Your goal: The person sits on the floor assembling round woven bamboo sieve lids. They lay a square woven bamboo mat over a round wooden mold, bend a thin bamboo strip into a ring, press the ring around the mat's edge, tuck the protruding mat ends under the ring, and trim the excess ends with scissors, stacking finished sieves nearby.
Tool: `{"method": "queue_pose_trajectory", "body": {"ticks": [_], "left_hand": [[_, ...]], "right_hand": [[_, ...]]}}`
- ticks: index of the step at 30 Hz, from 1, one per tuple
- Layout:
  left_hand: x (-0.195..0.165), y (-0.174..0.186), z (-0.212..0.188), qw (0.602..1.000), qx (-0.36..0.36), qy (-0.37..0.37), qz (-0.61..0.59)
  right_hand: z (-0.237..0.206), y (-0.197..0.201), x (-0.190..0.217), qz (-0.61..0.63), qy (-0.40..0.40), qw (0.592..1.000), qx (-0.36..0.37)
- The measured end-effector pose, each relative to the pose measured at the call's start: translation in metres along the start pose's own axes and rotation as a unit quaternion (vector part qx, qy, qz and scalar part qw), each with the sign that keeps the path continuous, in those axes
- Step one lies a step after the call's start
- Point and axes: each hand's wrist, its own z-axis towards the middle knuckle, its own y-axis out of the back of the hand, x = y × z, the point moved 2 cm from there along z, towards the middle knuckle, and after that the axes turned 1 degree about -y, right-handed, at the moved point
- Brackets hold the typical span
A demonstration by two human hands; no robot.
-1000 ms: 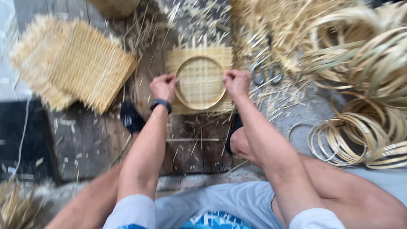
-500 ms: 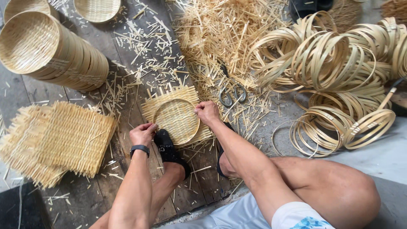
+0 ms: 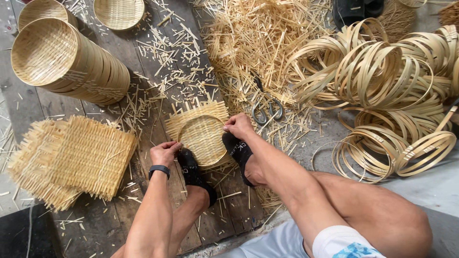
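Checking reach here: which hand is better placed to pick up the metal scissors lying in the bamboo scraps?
Probably the right hand: it grips the round woven bamboo mat's rim right beside the metal scissors. The left hand is on the mat's far side.

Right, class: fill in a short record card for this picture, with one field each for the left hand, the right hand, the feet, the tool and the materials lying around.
Left hand: on left edge of woven mat with round hoop
Right hand: pressing the hoop's right rim
Feet: black socks pinning the mat on plank floor
Tool: scissors, lying apart, right of the mat
Materials: stack of flat woven mats, nested round baskets, bamboo rings, loose offcuts
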Motion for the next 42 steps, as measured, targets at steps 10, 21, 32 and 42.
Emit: {"method": "queue_pose_trajectory", "body": {"ticks": [10, 21, 32, 42], "left_hand": [[-0.077, -0.054, 0.029, 0.838, 0.014, -0.477, 0.264], [-0.049, -0.072, 0.057, 0.936, 0.049, -0.345, 0.056], [-0.015, -0.084, 0.095, 0.973, 0.083, -0.202, 0.071], [-0.081, -0.058, 0.064, 0.970, 0.175, -0.083, 0.150]], "right_hand": [[-0.102, -0.068, 0.078, -0.452, 0.422, 0.782, 0.074], [-0.077, -0.073, 0.056, -0.400, 0.442, 0.795, 0.109], [0.072, -0.071, 0.029, 0.067, 0.103, 0.987, 0.103], [0.054, 0.057, 0.075, -0.029, 0.217, 0.976, -0.006]]}}
